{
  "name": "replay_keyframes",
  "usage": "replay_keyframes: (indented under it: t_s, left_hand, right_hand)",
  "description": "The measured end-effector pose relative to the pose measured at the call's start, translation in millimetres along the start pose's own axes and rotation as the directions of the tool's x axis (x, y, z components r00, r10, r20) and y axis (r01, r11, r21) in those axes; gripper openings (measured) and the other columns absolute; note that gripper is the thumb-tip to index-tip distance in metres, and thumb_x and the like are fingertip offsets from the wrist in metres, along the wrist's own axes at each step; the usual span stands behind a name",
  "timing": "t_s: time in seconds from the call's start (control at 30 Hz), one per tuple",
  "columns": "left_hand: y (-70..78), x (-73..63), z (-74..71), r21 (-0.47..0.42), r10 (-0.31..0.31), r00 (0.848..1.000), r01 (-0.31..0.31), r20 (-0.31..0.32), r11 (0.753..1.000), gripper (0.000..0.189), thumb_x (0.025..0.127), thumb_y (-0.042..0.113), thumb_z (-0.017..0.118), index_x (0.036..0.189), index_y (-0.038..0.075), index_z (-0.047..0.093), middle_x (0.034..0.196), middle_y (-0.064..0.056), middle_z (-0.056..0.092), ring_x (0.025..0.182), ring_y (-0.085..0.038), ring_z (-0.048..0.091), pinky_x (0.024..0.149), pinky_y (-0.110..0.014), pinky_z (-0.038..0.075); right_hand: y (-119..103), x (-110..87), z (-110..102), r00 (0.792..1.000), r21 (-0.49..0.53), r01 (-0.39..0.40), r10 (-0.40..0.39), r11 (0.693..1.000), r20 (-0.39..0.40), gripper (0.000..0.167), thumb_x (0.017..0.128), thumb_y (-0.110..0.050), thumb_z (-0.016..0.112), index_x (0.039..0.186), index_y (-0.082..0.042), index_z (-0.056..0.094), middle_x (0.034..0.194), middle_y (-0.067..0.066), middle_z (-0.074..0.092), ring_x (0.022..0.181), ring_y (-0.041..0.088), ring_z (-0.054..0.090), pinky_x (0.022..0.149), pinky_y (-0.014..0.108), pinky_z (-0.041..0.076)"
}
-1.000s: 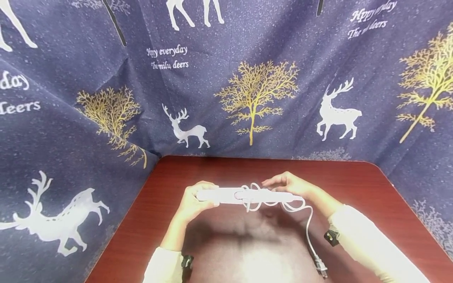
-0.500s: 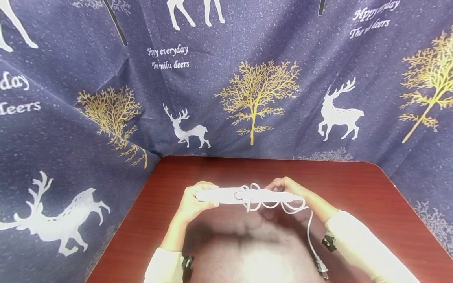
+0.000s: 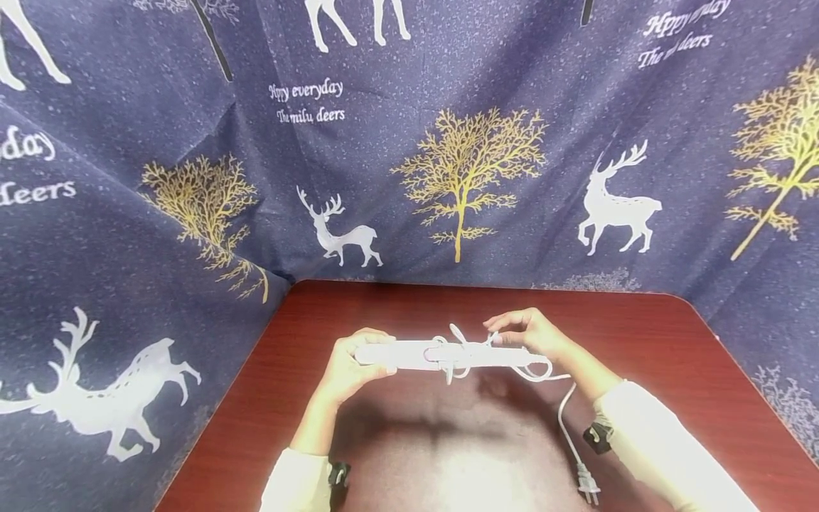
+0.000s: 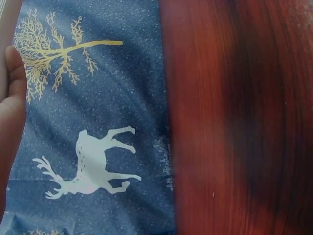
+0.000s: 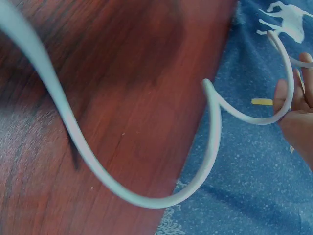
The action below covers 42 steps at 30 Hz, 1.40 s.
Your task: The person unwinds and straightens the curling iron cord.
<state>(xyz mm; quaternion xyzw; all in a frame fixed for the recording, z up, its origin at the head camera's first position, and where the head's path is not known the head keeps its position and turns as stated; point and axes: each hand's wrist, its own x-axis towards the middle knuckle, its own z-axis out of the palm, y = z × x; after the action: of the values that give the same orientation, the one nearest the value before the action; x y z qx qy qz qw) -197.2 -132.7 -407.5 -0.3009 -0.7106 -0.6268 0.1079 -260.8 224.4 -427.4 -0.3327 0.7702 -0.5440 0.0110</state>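
A long white device (image 3: 399,355) with a smooth, slim body is held level above the table; its exact kind is unclear. My left hand (image 3: 350,366) grips its left end, thumb below and fingers above. In the left wrist view, the thumb (image 4: 16,73) lies along a pale edge of it. A white power cord (image 5: 146,201) winds loosely around the device's right half. Just above that half, my right hand (image 3: 527,333) pinches a loop of the cord between thumb and fingers. The two-prong plug (image 3: 587,485) dangles at the lower right.
A reddish-brown wooden table (image 3: 307,313) lies beneath the hands, with a bright glare near its front. Behind and at the sides hangs a dark blue cloth (image 3: 397,156) printed with deer and trees.
My right hand dips behind the device, then rises again with a cord loop. The coils on the device have shifted, and the plug has swung slightly. The left hand stays put.
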Motion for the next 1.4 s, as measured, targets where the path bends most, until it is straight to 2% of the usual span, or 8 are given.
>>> replay_keyframes:
  t_s: [0.3,0.4,0.53,0.7,0.87,0.97,1.27,1.4]
  left_hand:
    - [-2.2,0.2,0.5,-0.009,-0.013,1.0,0.013,0.009,1.0,0.038,0.062,-0.01,0.079,0.098,-0.004,0.067,0.095,-0.011,0.066,0.083,-0.023,0.061,0.067,-0.028,0.049]
    - [-0.9,-0.7,0.9,-0.001,-0.029,1.0,0.029,0.005,1.0,0.038,0.063,-0.009,0.08,0.098,-0.004,0.068,0.095,-0.011,0.066,0.084,-0.023,0.061,0.067,-0.027,0.049]
    - [-1.1,-1.0,2.9,0.018,-0.039,0.999,0.039,0.008,0.999,0.037,0.063,-0.008,0.08,0.098,-0.003,0.068,0.095,-0.01,0.066,0.085,-0.023,0.061,0.068,-0.027,0.05]
    - [-3.2,0.7,7.6,0.013,-0.05,0.999,0.05,0.01,0.999,0.037,0.063,-0.007,0.08,0.097,-0.002,0.068,0.095,-0.009,0.066,0.083,-0.024,0.061,0.067,-0.029,0.05]
    - [-5.3,1.2,8.8,0.015,-0.064,0.998,0.063,0.006,0.998,0.036,0.063,-0.007,0.08,0.097,-0.001,0.069,0.094,-0.008,0.066,0.08,-0.024,0.061,0.065,-0.03,0.049]
    - [-7.0,1.1,8.3,0.038,-0.061,0.998,0.061,-0.004,0.997,0.036,0.063,-0.006,0.081,0.097,-0.001,0.069,0.093,-0.008,0.067,0.081,-0.023,0.061,0.067,-0.03,0.048]
    - [-10.7,-0.1,6.6,0.05,-0.057,0.997,0.06,-0.058,0.997,0.036,0.064,-0.005,0.08,0.098,-0.003,0.068,0.093,-0.009,0.067,0.084,-0.022,0.06,0.07,-0.028,0.048]
    - [-9.3,0.3,5.2,0.055,-0.061,0.995,0.066,-0.085,0.996,0.037,0.065,-0.004,0.081,0.099,-0.003,0.068,0.094,-0.01,0.067,0.082,-0.023,0.06,0.069,-0.029,0.048]
  right_hand:
    - [-9.2,0.4,2.9,1.0,0.053,-0.001,0.003,0.999,-0.031,0.015,0.08,0.007,0.066,0.095,0.01,0.066,0.096,0.015,0.068,0.095,0.033,0.061,0.078,0.028,0.049]
    - [-9.4,1.2,1.8,0.998,0.048,-0.033,0.036,0.998,-0.053,0.017,0.081,0.004,0.067,0.097,0.01,0.066,0.098,0.017,0.067,0.094,0.028,0.063,0.077,0.028,0.05]
    - [-16.3,7.0,-5.6,0.987,0.04,-0.091,0.096,0.995,-0.13,0.022,0.083,-0.002,0.067,0.102,0.009,0.066,0.1,0.016,0.067,0.091,0.026,0.064,0.076,0.029,0.05]
    - [-35.3,12.2,-19.5,0.966,0.052,-0.098,0.107,0.994,-0.234,0.025,0.084,-0.002,0.065,0.104,0.012,0.063,0.099,0.008,0.068,0.083,0.023,0.066,0.073,0.029,0.051]
    - [-58.3,7.1,-28.4,0.953,-0.034,-0.068,0.055,0.997,-0.297,0.021,0.083,0.0,0.066,0.102,0.009,0.065,0.1,0.007,0.068,0.086,0.011,0.064,0.074,0.023,0.048]
    - [-68.9,3.3,-32.6,0.947,-0.052,-0.031,0.013,0.998,-0.32,0.017,0.083,0.001,0.066,0.099,0.007,0.067,0.107,0.011,0.066,0.093,0.012,0.063,0.078,0.02,0.046]
    - [-96.2,-10.6,-35.1,0.954,-0.018,0.113,-0.113,0.993,-0.276,0.014,0.081,0.009,0.065,0.094,0.004,0.067,0.106,0.01,0.066,0.094,0.015,0.064,0.079,0.022,0.047]
    - [-98.9,-21.3,-40.8,0.952,0.009,0.176,-0.168,0.984,-0.256,0.017,0.077,0.017,0.063,0.093,0.01,0.065,0.103,0.009,0.066,0.091,0.016,0.064,0.076,0.021,0.048]
